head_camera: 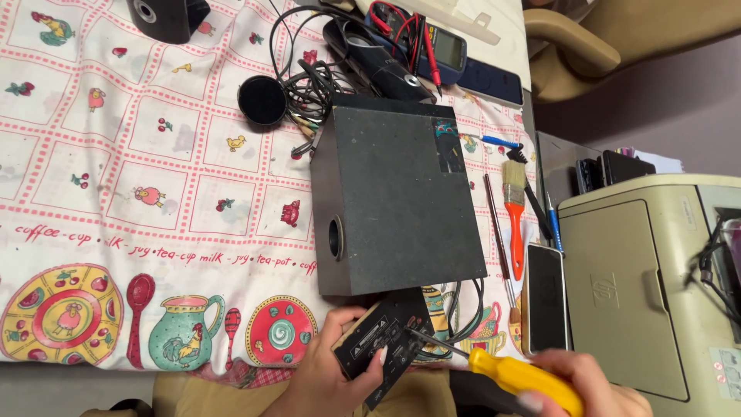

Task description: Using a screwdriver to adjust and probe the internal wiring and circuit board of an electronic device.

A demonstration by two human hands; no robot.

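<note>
Head view, left hand [328, 371] gripping black panel [384, 340], right hand [587, 382] holding yellow screwdriver [509, 373], tip on panel.

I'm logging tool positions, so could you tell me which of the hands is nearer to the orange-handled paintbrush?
The right hand: it lies below the paintbrush, holding the yellow screwdriver. The left hand is farther off, holding the black panel.
</note>
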